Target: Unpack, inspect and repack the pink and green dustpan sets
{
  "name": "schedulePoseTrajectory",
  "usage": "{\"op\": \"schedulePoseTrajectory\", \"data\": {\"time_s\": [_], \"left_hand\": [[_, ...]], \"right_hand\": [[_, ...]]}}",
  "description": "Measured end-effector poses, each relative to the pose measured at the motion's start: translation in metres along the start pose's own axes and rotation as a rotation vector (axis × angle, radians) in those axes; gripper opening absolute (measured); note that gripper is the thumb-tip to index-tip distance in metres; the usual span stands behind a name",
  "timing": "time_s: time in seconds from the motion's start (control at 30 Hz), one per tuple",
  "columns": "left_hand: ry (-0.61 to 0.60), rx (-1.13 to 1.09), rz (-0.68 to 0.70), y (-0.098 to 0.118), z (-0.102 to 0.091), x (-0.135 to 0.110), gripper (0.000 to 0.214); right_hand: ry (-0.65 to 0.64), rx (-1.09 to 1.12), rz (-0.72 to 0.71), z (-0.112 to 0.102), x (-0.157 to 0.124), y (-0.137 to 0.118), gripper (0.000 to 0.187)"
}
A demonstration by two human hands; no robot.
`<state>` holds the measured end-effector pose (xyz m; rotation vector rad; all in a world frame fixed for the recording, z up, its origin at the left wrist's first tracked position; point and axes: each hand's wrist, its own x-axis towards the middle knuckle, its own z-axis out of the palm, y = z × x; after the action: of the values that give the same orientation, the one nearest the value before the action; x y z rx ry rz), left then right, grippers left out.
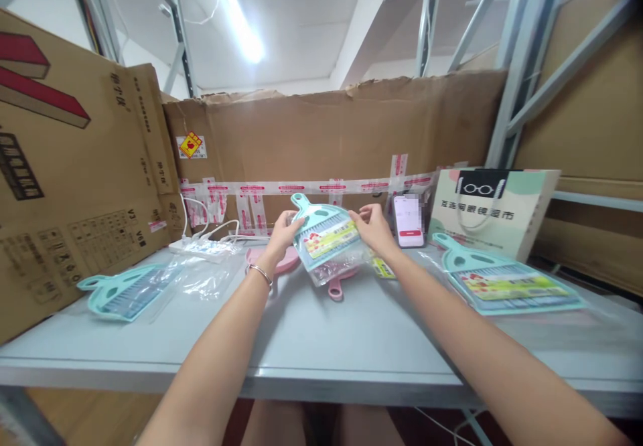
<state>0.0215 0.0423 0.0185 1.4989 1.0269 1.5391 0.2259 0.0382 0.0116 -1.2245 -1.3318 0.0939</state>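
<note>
Between my hands, tilted above the shelf, is a mint-green dustpan and brush set (317, 215) in clear plastic with a yellow-green label card. My left hand (285, 233) is closed on its left edge near the handle, thumb in front. At the upper right corner, my right hand (372, 230) pinches the package, its other fingers curled. Behind and below the set, a pink dustpan (288, 262) lies partly covered, and a pink handle (335, 290) pokes out beneath the plastic. Another yellow-green label card (384, 269) lies by my right forearm, partly hidden.
More mint dustpan sets lie at the left (123, 292) and, bagged, at the right (507, 278) of the grey shelf (351, 345). Behind stand a power strip (201, 248), a phone (408, 221), a paper bag (495, 215) and a cardboard wall (311, 141). A large carton (85, 185) flanks the left.
</note>
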Motion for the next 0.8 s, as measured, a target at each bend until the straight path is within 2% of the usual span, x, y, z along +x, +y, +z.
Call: {"op": "schedulePoseTrajectory", "data": {"time_s": [0.07, 0.1, 0.23, 0.4, 0.6, 0.7, 0.8], "left_hand": [[0.112, 0.013, 0.005, -0.01, -0.012, 0.004, 0.021], [0.16, 0.017, 0.009, -0.013, -0.015, 0.004, 0.02], [0.255, 0.026, 0.067, -0.018, -0.009, 0.003, 0.023], [0.263, 0.016, 0.145, -0.018, 0.003, -0.003, 0.028], [0.188, 0.059, 0.152, -0.017, 0.006, -0.008, 0.031], [0.313, 0.108, 0.163, -0.012, -0.005, 0.0, 0.031], [0.545, 0.165, 0.167, -0.004, -0.033, 0.013, 0.028]], "right_hand": [[0.058, 0.121, -0.016, 0.009, -0.011, -0.008, 0.028], [0.048, 0.197, -0.006, 0.011, -0.017, -0.01, 0.027], [-0.128, 0.398, 0.13, 0.017, -0.034, -0.006, 0.022], [-0.19, 0.54, 0.343, 0.027, -0.035, 0.011, 0.023], [-0.349, 0.7, 0.48, 0.023, -0.038, 0.01, 0.007], [-0.412, 0.703, 0.499, 0.018, -0.038, 0.006, 0.008], [-0.435, 0.659, 0.476, 0.012, -0.032, 0.006, 0.01]]}}
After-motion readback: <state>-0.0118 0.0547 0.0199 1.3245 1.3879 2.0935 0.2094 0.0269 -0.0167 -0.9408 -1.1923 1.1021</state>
